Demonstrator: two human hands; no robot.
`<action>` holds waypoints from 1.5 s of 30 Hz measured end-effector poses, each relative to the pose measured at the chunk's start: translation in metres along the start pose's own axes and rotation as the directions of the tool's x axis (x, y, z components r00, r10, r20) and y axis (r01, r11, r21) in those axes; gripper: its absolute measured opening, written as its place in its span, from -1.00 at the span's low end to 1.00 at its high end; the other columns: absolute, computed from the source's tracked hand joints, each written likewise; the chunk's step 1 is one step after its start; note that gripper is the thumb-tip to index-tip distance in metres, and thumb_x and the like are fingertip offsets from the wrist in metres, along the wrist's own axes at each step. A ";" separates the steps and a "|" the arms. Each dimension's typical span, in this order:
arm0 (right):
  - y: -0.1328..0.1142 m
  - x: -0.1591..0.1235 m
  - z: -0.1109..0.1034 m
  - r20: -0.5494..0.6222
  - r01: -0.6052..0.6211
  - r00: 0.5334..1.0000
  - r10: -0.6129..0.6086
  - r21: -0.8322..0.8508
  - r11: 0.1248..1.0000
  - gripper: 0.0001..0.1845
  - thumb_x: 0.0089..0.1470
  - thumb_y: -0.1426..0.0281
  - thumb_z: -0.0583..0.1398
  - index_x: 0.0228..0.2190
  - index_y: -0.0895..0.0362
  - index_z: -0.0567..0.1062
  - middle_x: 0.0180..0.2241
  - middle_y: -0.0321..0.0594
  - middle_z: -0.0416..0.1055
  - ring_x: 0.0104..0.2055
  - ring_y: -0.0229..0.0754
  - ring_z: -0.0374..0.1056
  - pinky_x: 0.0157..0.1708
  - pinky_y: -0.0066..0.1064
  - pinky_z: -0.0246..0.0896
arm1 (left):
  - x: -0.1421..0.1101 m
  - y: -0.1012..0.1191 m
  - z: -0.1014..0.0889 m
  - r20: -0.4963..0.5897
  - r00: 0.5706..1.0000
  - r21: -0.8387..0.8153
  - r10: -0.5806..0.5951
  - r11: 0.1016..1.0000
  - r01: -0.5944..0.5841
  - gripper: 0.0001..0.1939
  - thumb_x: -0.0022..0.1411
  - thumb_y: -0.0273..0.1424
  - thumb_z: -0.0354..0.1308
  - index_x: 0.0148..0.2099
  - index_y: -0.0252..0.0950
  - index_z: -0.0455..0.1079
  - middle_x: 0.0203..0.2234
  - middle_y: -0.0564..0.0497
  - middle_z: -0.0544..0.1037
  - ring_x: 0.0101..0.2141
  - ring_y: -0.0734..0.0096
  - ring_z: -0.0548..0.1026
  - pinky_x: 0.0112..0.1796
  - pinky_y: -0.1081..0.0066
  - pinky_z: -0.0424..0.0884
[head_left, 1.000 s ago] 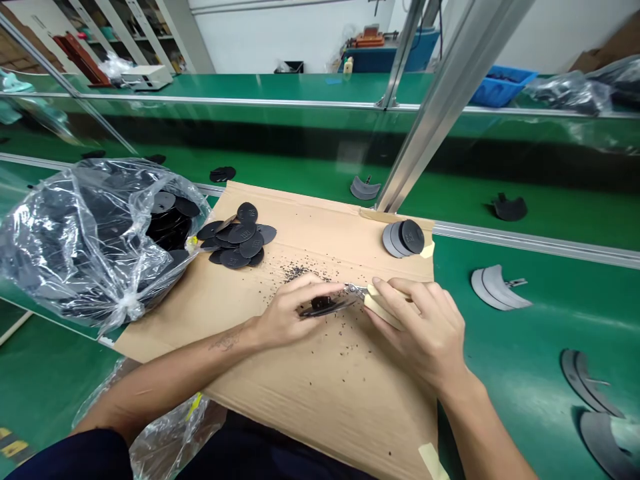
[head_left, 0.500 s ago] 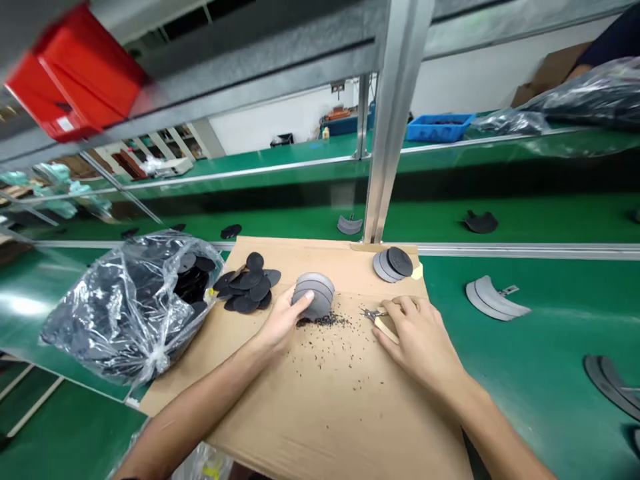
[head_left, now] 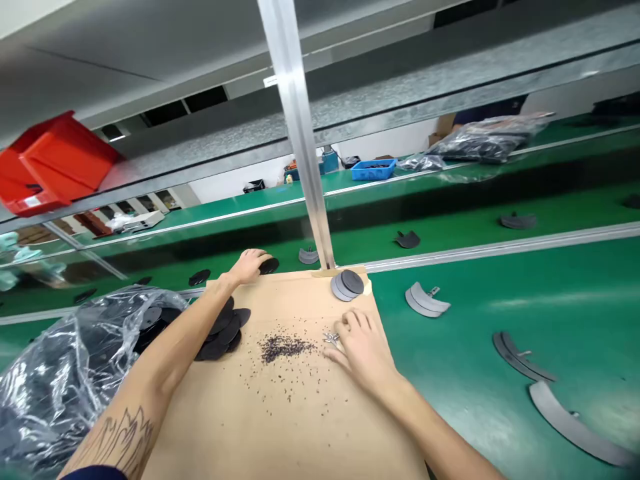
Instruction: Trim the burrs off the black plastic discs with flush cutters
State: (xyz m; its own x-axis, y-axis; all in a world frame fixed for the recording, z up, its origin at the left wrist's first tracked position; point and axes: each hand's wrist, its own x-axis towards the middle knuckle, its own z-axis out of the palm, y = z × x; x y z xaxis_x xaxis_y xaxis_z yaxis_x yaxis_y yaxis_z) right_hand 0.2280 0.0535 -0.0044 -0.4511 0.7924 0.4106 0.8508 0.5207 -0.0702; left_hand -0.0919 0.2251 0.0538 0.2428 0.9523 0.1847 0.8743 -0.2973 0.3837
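Note:
At the far edge of the cardboard sheet [head_left: 280, 427], my left hand [head_left: 247, 267] is stretched out with its fingers closed on a black disc [head_left: 269, 266] over the green belt. My right hand [head_left: 364, 350] rests on the cardboard, its fingers curled over the handles of small metal nippers [head_left: 331, 339]. The nippers' jaws point left toward a scatter of tiny black scraps [head_left: 283, 347]. A pile of black discs [head_left: 225, 333] lies partly under my left forearm. Beyond my right hand sits a stack of grey and black round pieces [head_left: 347, 285].
A clear plastic bag [head_left: 55, 380] of black discs bulges at left. Curved grey pieces [head_left: 427, 300] lie on the green surface at right. A metal post [head_left: 300, 120] rises behind the cardboard. A red bin [head_left: 55, 167] and a blue tray [head_left: 373, 169] are farther off.
My left hand has moved from the middle of the cardboard, where it held a round grey piece, out to the belt's edge. My right hand stays at the nippers. The view has shifted.

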 end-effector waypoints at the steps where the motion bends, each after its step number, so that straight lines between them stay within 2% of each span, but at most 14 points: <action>1: 0.000 0.000 0.000 -0.001 -0.004 1.000 0.004 0.004 1.000 -0.62 0.04 0.06 0.35 -0.33 0.13 0.54 -0.20 -0.02 0.44 -0.08 0.08 0.32 -0.08 -0.17 0.22 | 0.006 0.000 0.000 0.029 1.000 0.025 0.000 1.000 -0.001 -0.66 0.12 -0.60 0.14 -0.06 -0.29 0.56 0.04 -0.19 0.53 0.18 -0.05 0.36 0.28 -0.08 0.12; 7: 0.000 0.000 0.001 0.020 -0.010 1.000 0.010 0.025 1.000 -0.63 0.06 0.08 0.34 -0.32 0.15 0.55 -0.23 -0.02 0.43 -0.09 0.07 0.33 -0.09 -0.16 0.22 | 0.047 0.031 0.043 0.072 0.993 -0.059 -0.091 0.994 0.095 -0.66 0.37 -0.27 0.16 0.11 -0.32 0.38 0.07 -0.14 0.46 0.03 0.17 0.48 0.03 0.05 0.47; 13: 0.002 0.001 -0.003 0.015 0.003 1.000 -0.004 0.038 0.999 -0.66 0.07 0.11 0.34 -0.34 0.14 0.54 -0.23 -0.03 0.43 -0.11 0.05 0.35 -0.11 -0.18 0.27 | 0.066 0.078 0.091 -0.019 0.939 -0.303 -0.344 0.897 0.322 -0.65 0.38 -0.27 0.15 0.13 -0.31 0.36 0.05 -0.14 0.47 -0.03 0.22 0.51 -0.04 0.12 0.52; 19: 0.000 0.000 -0.008 -0.004 0.007 1.000 -0.007 0.118 0.993 -0.77 0.10 0.23 0.33 -0.33 0.13 0.51 -0.23 -0.05 0.44 -0.09 0.05 0.38 -0.12 -0.18 0.32 | 0.054 0.096 0.072 -0.129 0.879 -0.556 -0.460 0.767 0.320 -0.63 0.37 -0.26 0.16 0.13 -0.33 0.36 0.03 -0.14 0.48 -0.06 0.22 0.52 -0.07 0.13 0.53; 23: -0.009 0.002 -0.008 -0.060 -0.014 0.998 0.033 0.297 0.955 -0.70 0.23 0.30 0.20 -0.02 0.12 0.42 -0.03 0.02 0.41 0.01 0.05 0.39 -0.09 -0.13 0.37 | 0.010 0.101 0.047 -0.214 0.859 -0.686 -0.466 0.697 0.207 -0.76 0.35 -0.39 0.15 0.03 -0.32 0.32 -0.17 -0.02 0.47 -0.28 0.45 0.50 -0.26 0.39 0.52; 25: -0.015 0.004 -0.007 -0.105 -0.073 0.982 0.155 0.544 0.836 -0.51 0.24 0.25 0.18 0.14 0.12 0.28 0.05 0.07 0.37 0.05 0.05 0.39 -0.05 -0.09 0.39 | -0.032 0.108 0.043 -0.233 0.870 -0.722 -0.434 0.677 0.144 -0.81 0.28 -0.46 0.16 -0.06 -0.28 0.27 -0.29 0.07 0.42 -0.39 0.58 0.45 -0.32 0.51 0.46; 27: -0.022 0.007 -0.008 -0.036 -0.142 0.958 0.286 0.804 0.577 -0.39 0.21 0.16 0.19 0.20 0.10 0.20 0.05 0.06 0.38 -0.01 0.01 0.45 -0.08 -0.10 0.43 | -0.080 0.118 0.045 -0.217 0.901 -0.741 -0.377 0.664 0.099 -0.75 0.17 -0.46 0.26 -0.15 -0.27 0.25 -0.34 0.10 0.41 -0.40 0.59 0.44 -0.32 0.54 0.43; 29: -0.027 0.010 -0.010 0.144 -0.219 0.956 0.258 0.930 0.295 -0.43 0.19 0.09 0.18 0.13 0.09 0.27 0.00 0.02 0.44 -0.20 -0.07 0.50 -0.20 -0.17 0.48 | -0.122 0.128 0.049 -0.174 0.939 -0.764 -0.298 0.643 0.063 -0.69 0.10 -0.39 0.33 -0.21 -0.26 0.25 -0.36 0.08 0.43 -0.41 0.56 0.44 -0.35 0.54 0.41; 30: -0.029 0.011 -0.011 0.224 -0.260 0.956 0.190 0.945 0.197 -0.48 0.18 0.07 0.19 0.05 0.10 0.35 -0.08 -0.01 0.48 -0.29 -0.11 0.50 -0.26 -0.20 0.49 | -0.137 0.131 0.049 -0.110 0.978 -0.797 -0.176 0.604 0.019 -0.71 0.13 -0.34 0.31 -0.19 -0.26 0.26 -0.32 0.04 0.45 -0.39 0.54 0.45 -0.35 0.53 0.40; 32: -0.030 0.013 -0.013 0.315 -0.328 0.943 0.109 0.936 0.129 -0.54 0.14 0.03 0.22 -0.11 0.12 0.44 -0.24 -0.08 0.51 -0.41 -0.16 0.45 -0.35 -0.25 0.47 | -0.153 0.126 0.041 0.004 1.000 -0.776 0.010 0.631 -0.003 -0.75 0.21 -0.26 0.25 -0.16 -0.26 0.30 -0.28 -0.01 0.48 -0.33 0.46 0.49 -0.31 0.48 0.42; 33: -0.030 0.014 -0.014 0.336 -0.347 0.936 0.104 0.929 0.127 -0.55 0.12 0.02 0.24 -0.17 0.12 0.46 -0.30 -0.11 0.50 -0.44 -0.17 0.43 -0.39 -0.27 0.45 | -0.154 0.119 0.032 0.057 0.996 -0.708 0.069 0.706 -0.008 -0.78 0.25 -0.24 0.20 -0.16 -0.26 0.33 -0.27 -0.03 0.50 -0.30 0.42 0.51 -0.26 0.44 0.44; 36: -0.028 0.015 -0.012 0.336 -0.358 0.929 0.157 0.923 0.139 -0.56 0.08 0.00 0.27 -0.27 0.13 0.47 -0.42 -0.18 0.47 -0.47 -0.17 0.40 -0.43 -0.28 0.42 | -0.142 0.077 -0.008 0.097 0.995 -0.198 -0.006 0.980 0.025 -0.81 0.31 -0.23 0.10 -0.23 -0.23 0.44 -0.26 -0.05 0.57 -0.21 0.27 0.53 -0.07 0.30 0.44; 40: -0.025 0.016 -0.010 0.303 -0.340 0.928 0.216 0.927 0.159 -0.57 0.08 0.00 0.27 -0.28 0.12 0.47 -0.51 -0.22 0.45 -0.49 -0.15 0.39 -0.43 -0.27 0.40 | -0.129 0.015 -0.046 -0.018 0.975 0.019 -0.221 0.975 0.221 -0.87 0.17 -0.29 0.23 -0.33 -0.25 0.44 -0.30 -0.15 0.57 -0.06 0.02 0.47 0.06 0.16 0.35; 45: -0.025 0.016 -0.009 0.315 -0.358 0.919 0.237 0.919 0.168 -0.60 0.09 0.04 0.27 -0.28 0.13 0.47 -0.53 -0.24 0.45 -0.50 -0.14 0.39 -0.43 -0.27 0.39 | -0.142 -0.015 -0.040 -0.004 0.940 0.087 -0.340 0.937 0.339 -0.78 -0.03 -0.32 0.37 -0.31 -0.22 0.44 -0.39 -0.05 0.59 -0.18 0.06 0.54 -0.02 0.24 0.42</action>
State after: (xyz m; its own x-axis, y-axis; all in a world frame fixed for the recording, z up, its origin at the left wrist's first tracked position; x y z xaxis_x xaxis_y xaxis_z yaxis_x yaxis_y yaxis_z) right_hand 0.2025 0.0501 0.0122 -0.2978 0.9517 0.0745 0.0569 0.0955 -0.9938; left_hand -0.1556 0.0918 0.0578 -0.0711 0.9964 0.0470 0.9378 0.0507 0.3436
